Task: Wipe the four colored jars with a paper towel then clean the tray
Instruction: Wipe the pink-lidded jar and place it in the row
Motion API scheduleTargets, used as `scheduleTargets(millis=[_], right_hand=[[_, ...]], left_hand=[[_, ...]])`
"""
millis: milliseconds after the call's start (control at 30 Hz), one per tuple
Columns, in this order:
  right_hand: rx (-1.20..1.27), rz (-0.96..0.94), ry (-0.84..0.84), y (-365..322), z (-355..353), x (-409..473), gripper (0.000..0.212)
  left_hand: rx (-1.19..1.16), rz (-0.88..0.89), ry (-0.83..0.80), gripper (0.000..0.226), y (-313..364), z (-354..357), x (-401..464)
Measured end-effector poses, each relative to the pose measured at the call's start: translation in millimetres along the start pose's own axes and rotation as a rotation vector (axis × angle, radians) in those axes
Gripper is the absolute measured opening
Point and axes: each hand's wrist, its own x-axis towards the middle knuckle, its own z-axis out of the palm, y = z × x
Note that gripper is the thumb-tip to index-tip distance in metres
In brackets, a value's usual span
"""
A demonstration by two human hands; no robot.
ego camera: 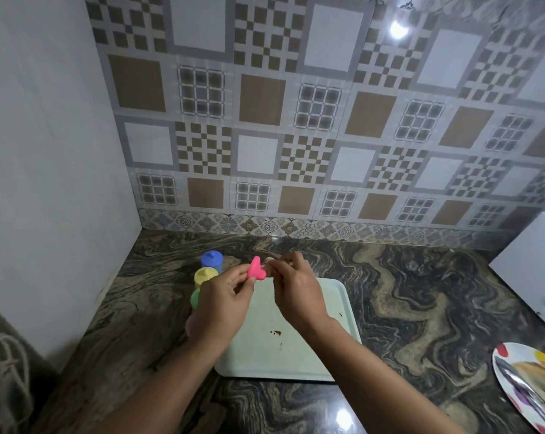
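Wiping is the step I am on. My left hand point(224, 303) grips the pink jar point(256, 269), tipped up above the tray point(343, 303). My right hand point(291, 281) pinches a bit of paper towel point(269, 261) against it. Blue jar point(212, 260), yellow jar point(205, 276) and green jar point(195, 298) stand left of the tray. Next, I think, set pink down and wipe the tray's brown spots point(276, 332).

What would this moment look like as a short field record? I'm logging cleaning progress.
left hand: grips the pink jar, lifted above the tray
right hand: pinches a paper towel against the pink jar
blue jar: on counter, left of tray
yellow jar: nearer than blue
green jar: partly hidden by left hand
tray: brown stains remain
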Motion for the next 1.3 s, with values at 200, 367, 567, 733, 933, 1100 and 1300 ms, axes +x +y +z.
scheduleTargets(millis=[200, 367, 567, 733, 933, 1100, 1300], right_hand=[[0.160, -0.090, 0.082, -17, -10, -11, 0.030], [0.024, 0.009, -0.078, 12, 5, -12, 0.026], [0.298, 0.152, 0.120, 2, -11, -8, 0.018], [0.211, 0.124, 0.019, 9, 1, -3, 0.019], [0.903, 0.832, -0.064, 17, -3, 3, 0.014], [0.931, 0.749, -0.051, 0, -10, -1, 0.010], [0.431, 0.223, 0.103, -5, -6, -9, 0.007]], left_hand=[[0.008, -0.006, 0.015, 0.030, -8, -3, 7], [0.006, 0.006, -0.023, 0.028, -3, 0, 0], [-0.061, -0.053, -0.002, 0.027, -6, -2, 5], [-0.330, -0.213, 0.032, 0.024, -6, 6, 8], [-0.649, -0.474, 0.118, 0.015, -3, 4, 9], [-0.641, -0.484, 0.111, 0.002, -1, 5, 5], [-0.286, -0.340, 0.036, 0.005, -12, 9, 0]])
